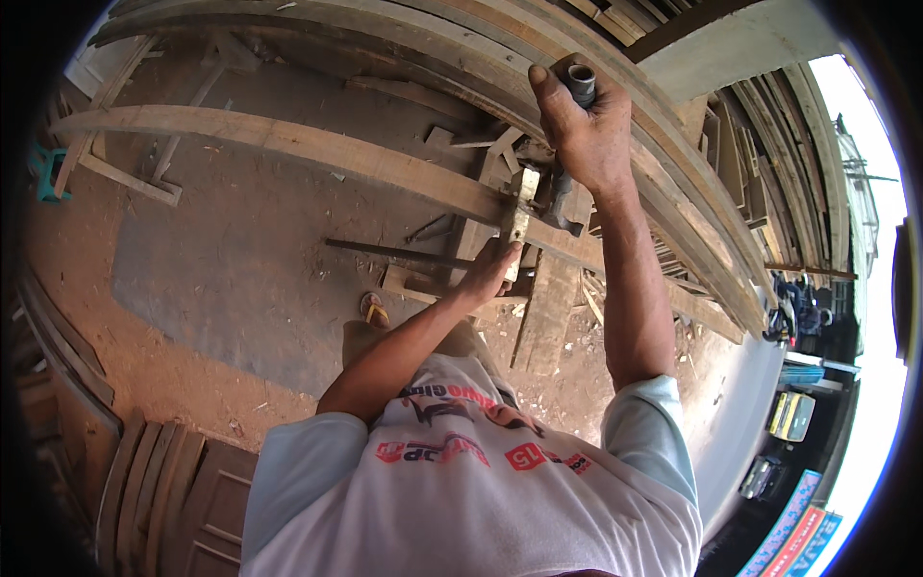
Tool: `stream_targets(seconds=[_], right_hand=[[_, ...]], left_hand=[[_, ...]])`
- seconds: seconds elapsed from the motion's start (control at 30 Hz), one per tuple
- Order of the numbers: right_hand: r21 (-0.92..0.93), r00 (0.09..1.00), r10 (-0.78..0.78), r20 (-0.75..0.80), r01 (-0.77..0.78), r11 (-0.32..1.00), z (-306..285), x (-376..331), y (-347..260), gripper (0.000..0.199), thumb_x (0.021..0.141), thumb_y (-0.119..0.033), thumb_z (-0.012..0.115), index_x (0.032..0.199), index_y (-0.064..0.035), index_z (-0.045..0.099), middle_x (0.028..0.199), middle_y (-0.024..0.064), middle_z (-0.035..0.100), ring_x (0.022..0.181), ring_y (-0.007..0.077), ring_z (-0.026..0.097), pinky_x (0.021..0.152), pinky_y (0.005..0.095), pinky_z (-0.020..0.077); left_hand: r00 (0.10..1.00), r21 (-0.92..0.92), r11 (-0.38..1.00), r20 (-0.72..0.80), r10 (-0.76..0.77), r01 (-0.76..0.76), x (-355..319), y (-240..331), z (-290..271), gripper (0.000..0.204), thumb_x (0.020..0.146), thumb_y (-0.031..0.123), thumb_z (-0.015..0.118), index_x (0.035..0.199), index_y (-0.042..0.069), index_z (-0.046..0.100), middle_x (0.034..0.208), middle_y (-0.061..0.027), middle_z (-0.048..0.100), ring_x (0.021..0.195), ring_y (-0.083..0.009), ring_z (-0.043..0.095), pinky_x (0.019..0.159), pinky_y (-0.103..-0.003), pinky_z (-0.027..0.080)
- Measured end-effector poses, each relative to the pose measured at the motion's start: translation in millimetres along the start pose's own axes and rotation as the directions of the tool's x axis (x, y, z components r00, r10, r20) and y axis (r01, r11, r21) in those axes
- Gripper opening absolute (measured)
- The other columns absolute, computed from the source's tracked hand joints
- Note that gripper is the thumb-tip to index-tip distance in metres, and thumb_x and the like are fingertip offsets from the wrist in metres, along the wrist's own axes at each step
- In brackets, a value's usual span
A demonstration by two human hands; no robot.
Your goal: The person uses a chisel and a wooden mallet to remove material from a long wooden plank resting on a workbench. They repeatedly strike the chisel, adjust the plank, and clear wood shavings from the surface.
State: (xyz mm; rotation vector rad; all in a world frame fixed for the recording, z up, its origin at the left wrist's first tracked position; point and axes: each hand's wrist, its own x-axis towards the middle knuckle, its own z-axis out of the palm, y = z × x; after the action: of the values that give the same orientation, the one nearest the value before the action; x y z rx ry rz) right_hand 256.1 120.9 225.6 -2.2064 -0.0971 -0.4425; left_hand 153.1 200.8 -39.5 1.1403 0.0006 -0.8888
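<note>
My right hand (586,125) is raised, closed round the dark tubular handle of a hammer (561,197). The hammer's head hangs just right of a pale, worn wooden block (520,216); whether the two touch, I cannot tell. My left hand (492,273) is closed on the lower end of that block, which stands across a long wooden plank (317,146). A dark straight bar (399,253) runs leftward from beside my left hand, and its near end is hidden there. The plank stretches from the far left to the right, passing beneath the hammer head.
Long boards (663,192) are stacked beyond the plank. Below the work, a short wide board (544,327) slopes toward me among wood chips. A wooden trestle (130,178) stands at the left. Curved boards and a panelled door (216,510) lean at the lower left. A road (726,413) runs at the right.
</note>
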Motion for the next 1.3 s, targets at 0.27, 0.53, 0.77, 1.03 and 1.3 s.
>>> stream_targets(seconds=[0.27,0.53,0.77,1.03,1.3], right_hand=[[-0.206,0.948,0.079,0.309,-0.015,0.978,64.7,41.0,-21.2,0.031,0.093,-0.03,0.066,0.091,0.0009,0.069,0.066,0.0133,0.067,0.062,0.0224,0.067,0.062,0.0393,0.0541],[-0.169,0.917,0.055,0.395,0.014,0.985,88.9,64.6,-5.6,0.036,0.095,-0.033,0.063,0.109,0.0003,0.071,0.087,0.0229,0.073,0.087,0.0372,0.073,0.084,0.045,0.0576],[-0.048,0.962,-0.092,0.259,0.108,0.993,91.0,62.9,2.1,0.039,0.095,-0.037,0.067,0.102,0.0007,0.071,0.077,0.0197,0.071,0.072,0.0304,0.072,0.072,0.0451,0.0574],[0.058,0.974,-0.13,0.187,0.121,0.991,61.8,34.0,-4.1,0.037,0.092,-0.036,0.069,0.098,0.0005,0.069,0.075,0.0204,0.07,0.069,0.0288,0.072,0.063,0.0456,0.0555],[0.223,0.994,-0.106,-0.017,0.108,0.969,-1.3,9.4,4.7,0.029,0.096,-0.034,0.068,0.082,-0.0087,0.064,0.06,0.0006,0.058,0.059,0.007,0.059,0.05,0.0273,0.0477]], left_hand=[[0.998,-0.009,1.0,0.062,-0.018,0.019,-1.0,-5.1,-3.7,0.04,0.101,0.053,0.05,0.108,0.013,0.052,0.094,0.001,0.055,0.084,-0.0099,0.056,0.059,-0.028,0.049],[0.999,-0.011,0.999,0.005,0.04,-0.04,4.3,-11.5,-1.2,0.057,0.094,0.06,0.058,0.11,0.006,0.052,0.102,-0.0059,0.054,0.069,-0.0127,0.054,0.049,-0.028,0.045],[0.991,0.084,0.987,0.019,0.133,-0.134,20.4,-21.9,-11.2,0.066,0.096,0.055,0.057,0.133,0.001,0.048,0.095,-0.0114,0.064,0.076,-0.0159,0.062,0.057,-0.03,0.051],[0.999,0.236,0.972,-0.029,-0.013,0.02,25.6,2.0,10.5,0.086,0.095,0.046,0.064,0.152,-0.002,0.021,0.073,-0.0048,0.057,0.055,-0.0133,0.056,0.049,-0.029,0.048],[0.985,0.239,0.965,-0.155,-0.071,0.107,9.0,21.5,22.8,0.065,0.093,0.054,0.064,0.12,-0.002,0.048,0.065,-0.002,0.053,0.053,-0.0125,0.054,0.048,-0.029,0.046]])
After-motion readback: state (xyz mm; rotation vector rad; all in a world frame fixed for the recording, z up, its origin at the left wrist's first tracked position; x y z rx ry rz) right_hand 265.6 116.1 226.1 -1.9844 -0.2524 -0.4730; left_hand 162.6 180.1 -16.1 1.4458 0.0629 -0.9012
